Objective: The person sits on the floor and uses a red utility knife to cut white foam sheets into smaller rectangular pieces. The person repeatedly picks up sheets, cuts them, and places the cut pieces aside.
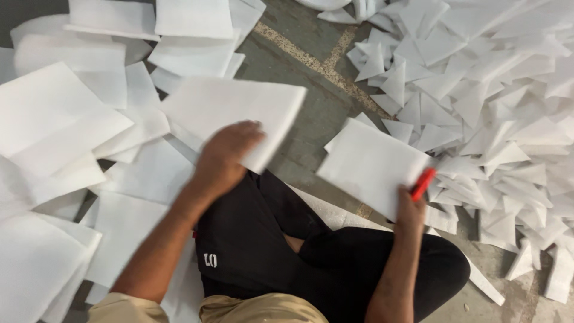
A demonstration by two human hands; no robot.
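Above the person's crossed legs in black trousers [335,269], the left hand [224,157] is showing blurred, its fingers closing over the lower edge of a white foam sheet [239,113] that is tilting over the lap. Its fingertips are hard to make out. The right hand [411,210] is gripping a red cutter [423,183], whose blade is hiding behind a second white foam sheet [371,164] lying on the concrete floor [311,101]. Rectangular foam sheets [66,131] are spreading at the left, running off the frame. Cut triangular foam pieces [496,101] are piling at the right.
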